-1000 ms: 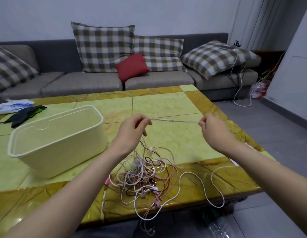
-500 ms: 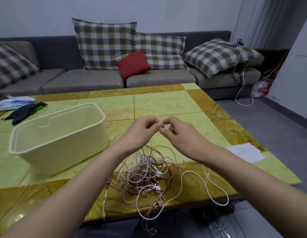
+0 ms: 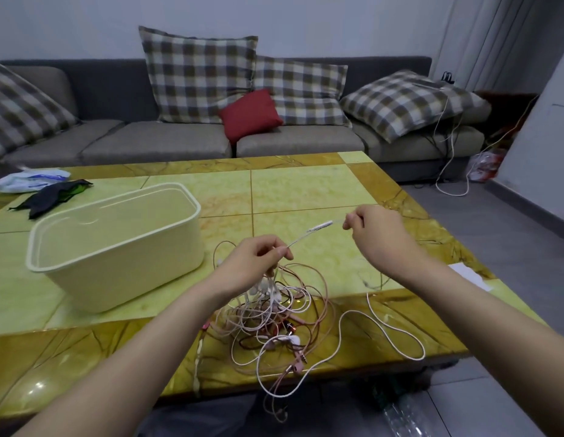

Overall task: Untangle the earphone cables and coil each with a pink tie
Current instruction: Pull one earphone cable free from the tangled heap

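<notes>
Landmark: the cream storage box (image 3: 116, 244) on the yellow table (image 3: 305, 190); every place below is given from it.

Cable tangle: the earphone cables (image 3: 274, 313) lie nearer to you than the box and to its right, heaped at the table's near edge, with loops hanging over that edge. No coil is made yet, so you are at the untangling stage, by my judgement.

Left hand: your left hand (image 3: 255, 263) hovers just right of the box, above the heap. Thumb and forefinger are pressed together on a white strand, and the other fingers curl under with a bunch of cables hanging from them, probably to lift the knot so one line can run free.

Held strand: the white strand (image 3: 312, 232) runs taut, rising from your left pinch to your right. It carries a small inline piece midway.

Right hand: your right hand (image 3: 375, 231) sits well right of the box, about level with its far rim. Its fingertips pinch the strand's far end and the rest are loosely curled, likely to keep tension.

Pink tie: I cannot pick one out among the pink cables.

Beyond the box: the sofa (image 3: 154, 143).
</notes>
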Demonstrator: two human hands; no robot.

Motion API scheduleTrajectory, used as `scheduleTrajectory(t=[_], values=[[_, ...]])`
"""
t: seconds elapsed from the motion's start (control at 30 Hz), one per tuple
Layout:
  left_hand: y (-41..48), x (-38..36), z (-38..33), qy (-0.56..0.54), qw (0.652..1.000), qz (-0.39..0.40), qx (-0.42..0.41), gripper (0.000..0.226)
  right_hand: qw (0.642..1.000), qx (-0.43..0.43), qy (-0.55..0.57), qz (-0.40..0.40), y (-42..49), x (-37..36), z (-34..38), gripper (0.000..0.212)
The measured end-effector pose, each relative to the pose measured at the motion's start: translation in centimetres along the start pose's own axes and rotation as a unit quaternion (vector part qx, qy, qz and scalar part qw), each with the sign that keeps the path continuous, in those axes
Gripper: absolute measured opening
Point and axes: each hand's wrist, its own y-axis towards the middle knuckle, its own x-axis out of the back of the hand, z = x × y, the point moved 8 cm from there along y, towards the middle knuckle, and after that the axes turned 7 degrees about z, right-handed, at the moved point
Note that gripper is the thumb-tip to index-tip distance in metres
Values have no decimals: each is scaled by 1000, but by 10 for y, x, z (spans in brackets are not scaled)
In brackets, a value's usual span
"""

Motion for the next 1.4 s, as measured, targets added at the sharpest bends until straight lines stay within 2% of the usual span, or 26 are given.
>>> scheduleTrajectory(t=[0.1, 0.17, 0.27, 0.37, 0.47, 0.63, 0.73, 0.87, 1.1, 1.27, 1.4], values=[[0, 2, -11, 4, 1000, -9, -25, 23, 997, -16, -34, 73, -6, -18, 0, 29], [2, -2, -16, 36, 999, -1, -35, 22, 995, 35, 4, 88, -15, -26, 18, 37], [6, -13, -22, 62, 997, 6, -45, 23, 984, 104, 38, 136, -26, -43, 48, 29], [6, -21, -23, 57, 997, 10, -45, 34, 977, 96, 25, 189, -26, -60, 52, 42], [3, -18, -17, 77, 996, -3, -52, 25, 970, 72, 54, 224, -26, -65, 45, 42], [-3, -23, 4, 50, 997, -1, -51, 3, 975, 129, -57, 175, -26, -48, 46, 24], [-4, -24, 22, 21, 999, -15, -29, 8, 983, 137, -60, 111, -24, -33, 49, 23], [-6, -22, 36, 50, 999, -14, -6, 11, 991, 122, -35, 50, -21, -20, 44, 24], [-13, -17, 36, 30, 999, -20, -3, 21, 995, 71, 43, 51, -15, -26, 22, 27], [-13, -4, 34, 22, 998, -63, 4, 9, 999, 49, -6, 22, -13, -22, 12, 29], [-12, 1, 27, -36, 997, -68, 20, 18, 998, 53, -23, 25, -15, -26, 11, 32]])
